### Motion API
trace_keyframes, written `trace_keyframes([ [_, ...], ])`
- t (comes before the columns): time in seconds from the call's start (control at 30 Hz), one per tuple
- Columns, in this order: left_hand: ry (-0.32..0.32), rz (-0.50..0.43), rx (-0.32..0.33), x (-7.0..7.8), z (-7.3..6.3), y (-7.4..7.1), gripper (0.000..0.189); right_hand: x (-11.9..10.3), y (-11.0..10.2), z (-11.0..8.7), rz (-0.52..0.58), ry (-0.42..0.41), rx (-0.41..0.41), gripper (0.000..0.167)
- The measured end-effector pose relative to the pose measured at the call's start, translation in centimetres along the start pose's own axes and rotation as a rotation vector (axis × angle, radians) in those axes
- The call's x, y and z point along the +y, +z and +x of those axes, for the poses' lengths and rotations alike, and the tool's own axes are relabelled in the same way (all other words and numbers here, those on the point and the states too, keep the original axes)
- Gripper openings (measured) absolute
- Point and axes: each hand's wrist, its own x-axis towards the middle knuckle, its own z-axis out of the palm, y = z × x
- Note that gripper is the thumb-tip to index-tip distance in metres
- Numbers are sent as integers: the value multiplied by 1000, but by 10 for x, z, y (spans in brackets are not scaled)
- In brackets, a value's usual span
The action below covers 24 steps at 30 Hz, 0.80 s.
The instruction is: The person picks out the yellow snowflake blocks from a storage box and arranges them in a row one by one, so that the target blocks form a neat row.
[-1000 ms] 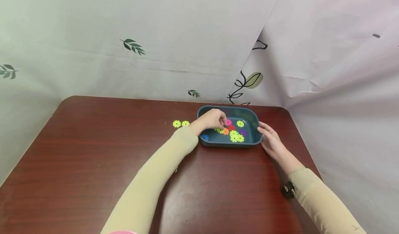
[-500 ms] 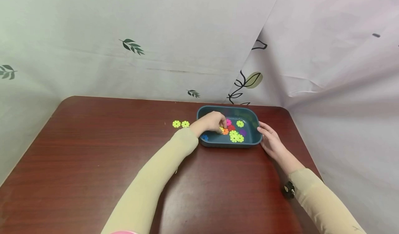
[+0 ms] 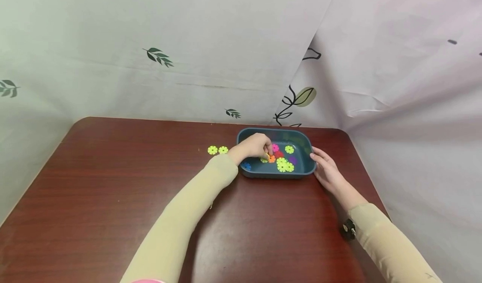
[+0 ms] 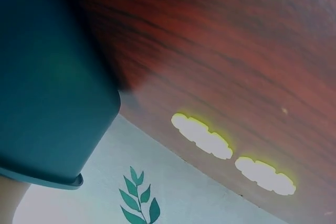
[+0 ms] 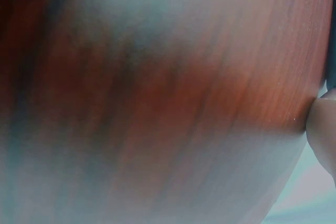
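A dark blue-green plastic basin (image 3: 276, 175) stands near the table's back edge, with several flower-shaped plastic discs in it. My left hand (image 3: 256, 145) reaches over the basin's left end, fingers bent down, pinching a yellow disc (image 3: 267, 155). Close by its fingertips lie an orange disc (image 3: 272, 159), a red disc (image 3: 278, 154) and a pink disc (image 3: 275, 147). Yellow-green discs (image 3: 282, 165) overlap near the front wall, beside a purple one (image 3: 292, 160). A blue disc (image 3: 247, 165) sits under my left wrist. My right hand (image 3: 326, 170) holds the basin's right end at the rim.
Two yellow-green discs (image 4: 202, 136) lie side by side on the brown table (image 3: 113, 191), left of the basin. A pale cloth wall (image 3: 188, 44) with leaf prints rises right behind the table, and another runs along the right side.
My left hand's fingertips have dipped lower among the discs and closed on a yellow one, shifting only slightly. The right hand and the basin have stayed in place.
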Motion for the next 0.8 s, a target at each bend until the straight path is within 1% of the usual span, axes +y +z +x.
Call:
trace_keyframes([
  [0.17,4,-1,36,0,-2,-3,6,0,1,1,-3,1,3,26],
  [0.37,6,-39,110,1,-4,-8,7,0,2,2,-6,8,6,26],
  [0.53,26,-100,175,1,-8,-18,6,0,2,4,6,0,5,27],
  [0.6,24,-122,194,1,-10,-22,6,0,2,5,11,1,5,27],
  [0.8,28,-133,225,-5,-16,-33,6,-2,4,6,10,9,8,26],
])
